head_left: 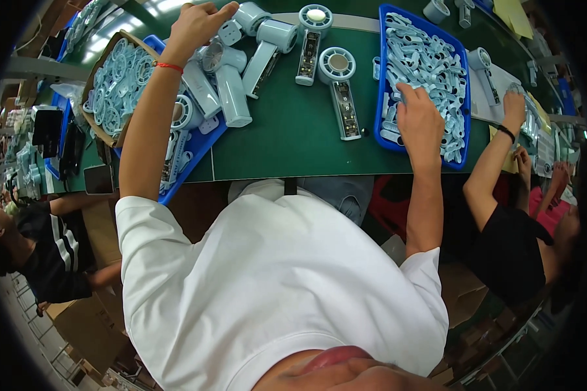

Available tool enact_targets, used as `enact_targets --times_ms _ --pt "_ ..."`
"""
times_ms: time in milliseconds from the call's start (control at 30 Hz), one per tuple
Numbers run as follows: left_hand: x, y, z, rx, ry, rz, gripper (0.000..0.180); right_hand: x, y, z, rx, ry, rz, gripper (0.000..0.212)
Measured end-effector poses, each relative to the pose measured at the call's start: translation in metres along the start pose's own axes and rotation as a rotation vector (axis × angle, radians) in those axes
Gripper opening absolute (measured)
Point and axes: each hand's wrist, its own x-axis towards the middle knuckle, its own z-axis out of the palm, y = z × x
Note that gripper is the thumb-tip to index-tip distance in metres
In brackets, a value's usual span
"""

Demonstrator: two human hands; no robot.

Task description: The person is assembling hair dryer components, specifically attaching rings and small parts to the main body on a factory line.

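My left hand (199,25) is stretched out at the far left, over the edge of a heap of light-blue handheld fan bodies (231,98). Its fingers are curled together, and whatever they grip is hidden. Reaching into a blue bin (378,111) on the right, my right hand (421,124) has its thumb and fingers drawn together over small light-blue plastic parts (424,58). I cannot make out what sits between those fingertips. Two fans with exposed circuit boards lie between my hands: one fan (308,58) farther off, another fan (344,107) nearer.
A cardboard box (92,130) of light-blue rings stands left, beside a blue tray (205,146) under fan parts. A dark phone-like device (98,179) lies at the table's left edge. To the right, a co-worker's hand (514,107) is near another fan (484,75). Another person (39,241) sits left.
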Motion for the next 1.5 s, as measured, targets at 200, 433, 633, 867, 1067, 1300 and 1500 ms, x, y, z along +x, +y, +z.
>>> enact_targets --times_ms 200,433,633,867,1067,1300,1500 --pt "0.013 -0.030 0.000 -0.990 -0.038 -0.207 0.044 -0.008 -0.007 -0.009 0.274 0.154 0.105 0.018" --pt "-0.047 0.025 -0.045 -1.270 0.824 -0.019 0.022 -0.027 -0.021 -0.011 0.750 0.208 0.166 0.016" --pt "-0.167 0.069 -0.029 -1.710 0.284 0.071 0.076 -0.068 -0.096 0.020 0.893 -0.118 -0.287 0.028" --pt "-0.236 0.102 0.015 -2.061 -0.312 -0.372 0.077 -0.072 -0.096 0.028 0.320 0.126 -0.590 0.032" --pt "-0.232 0.101 0.034 -1.622 -0.450 -0.280 0.054 -0.071 -0.087 0.012 0.507 -0.021 -0.442 0.028" --pt "-0.224 0.103 0.061 -1.599 -0.374 -0.083 0.074 -0.067 -0.087 -0.007 1.471 -0.265 0.094 0.035" --pt "-0.225 0.104 0.062 -1.451 -0.345 -0.006 0.083 -0.070 -0.108 -0.003 1.492 -0.325 0.374 0.031"
